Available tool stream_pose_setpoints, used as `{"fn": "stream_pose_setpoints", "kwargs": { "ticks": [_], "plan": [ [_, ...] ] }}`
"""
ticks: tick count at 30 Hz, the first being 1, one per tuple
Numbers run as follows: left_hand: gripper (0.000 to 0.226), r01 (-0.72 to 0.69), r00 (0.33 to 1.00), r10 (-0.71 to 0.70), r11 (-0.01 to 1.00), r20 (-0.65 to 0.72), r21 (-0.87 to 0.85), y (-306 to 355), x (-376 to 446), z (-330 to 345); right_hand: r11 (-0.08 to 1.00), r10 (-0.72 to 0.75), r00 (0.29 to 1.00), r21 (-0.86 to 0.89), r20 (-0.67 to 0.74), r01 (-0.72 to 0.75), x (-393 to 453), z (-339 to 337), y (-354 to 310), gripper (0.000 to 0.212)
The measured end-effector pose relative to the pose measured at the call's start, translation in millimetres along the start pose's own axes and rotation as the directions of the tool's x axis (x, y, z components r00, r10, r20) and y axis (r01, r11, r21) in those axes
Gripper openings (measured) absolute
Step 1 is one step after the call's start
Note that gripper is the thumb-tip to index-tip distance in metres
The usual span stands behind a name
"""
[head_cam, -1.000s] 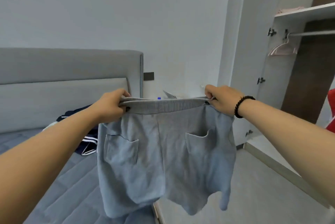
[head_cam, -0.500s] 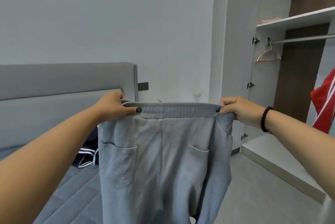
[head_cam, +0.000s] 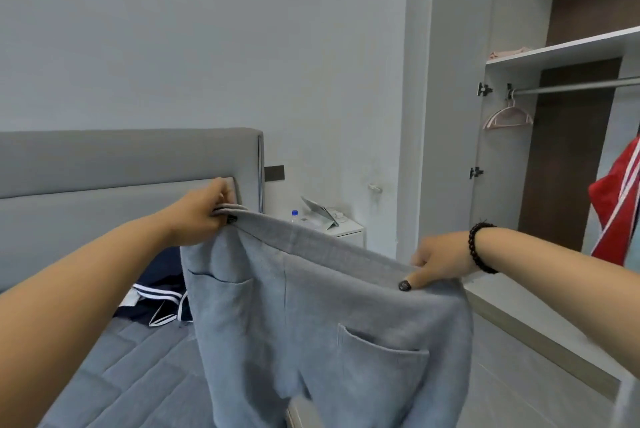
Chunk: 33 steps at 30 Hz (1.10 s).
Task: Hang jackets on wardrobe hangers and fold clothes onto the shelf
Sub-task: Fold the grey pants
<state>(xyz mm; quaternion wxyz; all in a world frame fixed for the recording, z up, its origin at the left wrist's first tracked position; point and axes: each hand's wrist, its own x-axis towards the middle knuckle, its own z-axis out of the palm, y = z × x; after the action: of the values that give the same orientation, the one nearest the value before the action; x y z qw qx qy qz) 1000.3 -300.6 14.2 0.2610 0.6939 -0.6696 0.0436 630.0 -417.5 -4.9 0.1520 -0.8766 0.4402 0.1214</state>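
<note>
Grey shorts [head_cam: 311, 323] held over bed [head_cam: 121, 358] edge, now tilted: left hand [head_cam: 197, 216] raised, right hand [head_cam: 440, 261] dropped. Both hands' fingers pinch waistband ends. Likely starting the fold; shelf [head_cam: 561, 48] placement not yet done.

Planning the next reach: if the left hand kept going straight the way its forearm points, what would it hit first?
Most likely the grey headboard. The left hand, gripping the trousers by the waistband, points up and away toward it; nothing shows between them, though depth is unclear.
</note>
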Motion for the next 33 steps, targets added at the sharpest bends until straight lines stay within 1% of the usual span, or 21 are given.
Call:
{"fn": "stream_pose_setpoints", "kwargs": {
  "ticks": [1, 2, 3, 5, 7, 9, 10, 12, 14, 16, 18, 20, 21, 24, 25, 27, 29, 31, 33],
  "plan": [
    [0.028, 0.002, 1.0, -0.002, 1.0, 0.0, 0.028, -1.5, 0.1, -0.6, 0.98, 0.093, 0.996, -0.177, 0.015, -0.089, 2.6, 2.8, -1.1, 0.047],
    [0.024, 0.0, 1.0, -0.001, 0.997, 0.004, 0.082, -2.0, 0.1, -0.4, 0.943, 0.163, 0.987, -0.294, 0.002, -0.155, 6.2, 5.3, -1.8, 0.048],
    [0.021, -0.006, 1.0, 0.005, 0.991, 0.007, 0.137, -1.2, 0.1, 0.4, 0.917, 0.204, 0.978, -0.344, -0.037, -0.204, 10.1, 6.0, -2.8, 0.048],
    [0.017, -0.002, 1.0, 0.005, 0.984, -0.014, 0.18, 0.9, -1.0, 2.6, 0.891, 0.238, 0.96, -0.36, -0.146, -0.276, 18.9, 2.6, -1.5, 0.046],
    [0.015, 0.003, 0.999, 0.003, 0.991, -0.043, 0.135, 1.6, -2.9, 4.3, 0.869, 0.257, 0.933, -0.361, -0.252, -0.337, 26.0, -3.5, 0.7, 0.037],
    [0.014, 0.007, 1.0, -0.004, 0.994, -0.028, 0.113, -1.2, -3.9, 7.5, 0.86, 0.284, 0.9, -0.328, -0.331, -0.392, 35.4, -10.2, 5.5, 0.032],
    [0.014, 0.019, 1.0, -0.018, 0.995, -0.007, 0.101, -2.5, -3.9, 9.2, 0.849, 0.304, 0.884, -0.32, -0.356, -0.421, 40.0, -13.9, 7.5, 0.026],
    [0.016, 0.064, 0.998, -0.066, 0.996, 0.024, 0.063, -6.7, -2.3, 11.3, 0.821, 0.339, 0.844, -0.308, -0.415, -0.481, 46.0, -20.5, 7.7, 0.007],
    [0.02, 0.108, 0.994, -0.107, 0.994, 0.022, -0.024, -10.9, -0.6, 10.5, 0.821, 0.337, 0.803, -0.263, -0.492, -0.506, 49.1, -28.6, 5.5, 0.01],
    [0.015, 0.135, 0.99, -0.14, 0.982, -0.028, -0.135, -15.0, 0.5, 7.5, 0.847, 0.292, 0.77, -0.221, -0.568, -0.484, 49.7, -36.0, 3.3, 0.017],
    [0.006, 0.173, 0.978, -0.201, 0.933, -0.06, -0.315, -17.5, -1.0, 4.8, 0.89, 0.265, 0.75, -0.145, -0.605, -0.432, 48.3, -41.7, 2.6, 0.026],
    [0.005, 0.241, 0.956, -0.292, 0.839, -0.029, -0.488, -17.1, -3.1, 4.7, 0.953, 0.272, 0.776, 0.045, -0.569, -0.301, 50.8, -45.2, -1.5, 0.034],
    [0.007, 0.285, 0.94, -0.342, 0.794, -0.005, -0.537, -16.6, -2.5, 6.4, 0.957, 0.289, 0.785, 0.163, -0.548, -0.238, 52.6, -45.7, -5.9, 0.036],
    [0.015, 0.373, 0.891, -0.453, 0.684, 0.036, -0.627, -10.7, 2.6, 15.4, 0.896, 0.343, 0.784, 0.431, -0.518, -0.106, 58.1, -44.4, -24.0, 0.034],
    [0.015, 0.381, 0.879, -0.475, 0.655, 0.037, -0.652, -6.8, 4.7, 18.6, 0.868, 0.35, 0.798, 0.49, -0.49, -0.08, 60.9, -44.1, -29.4, 0.031],
    [0.019, 0.391, 0.857, -0.515, 0.599, 0.038, -0.699, 0.3, 8.9, 24.0, 0.809, 0.335, 0.849, 0.587, -0.409, -0.036, 65.2, -43.1, -44.0, 0.024],
    [0.021, 0.384, 0.846, -0.53, 0.544, 0.049, -0.746, 8.2, 11.6, 27.4, 0.722, 0.323, 0.88, 0.692, -0.347, 0.008, 67.9, -43.6, -62.7, 0.012],
    [0.02, 0.367, 0.841, -0.539, 0.493, 0.054, -0.789, 15.8, 13.2, 29.4, 0.67, 0.316, 0.882, 0.74, -0.351, 0.054, 70.2, -45.7, -82.5, 0.011],
    [0.019, 0.35, 0.831, -0.554, 0.45, 0.051, -0.821, 21.6, 15.6, 30.2, 0.662, 0.224, 0.918, 0.742, -0.327, 0.103, 72.9, -51.2, -102.6, 0.018]
  ]
}}
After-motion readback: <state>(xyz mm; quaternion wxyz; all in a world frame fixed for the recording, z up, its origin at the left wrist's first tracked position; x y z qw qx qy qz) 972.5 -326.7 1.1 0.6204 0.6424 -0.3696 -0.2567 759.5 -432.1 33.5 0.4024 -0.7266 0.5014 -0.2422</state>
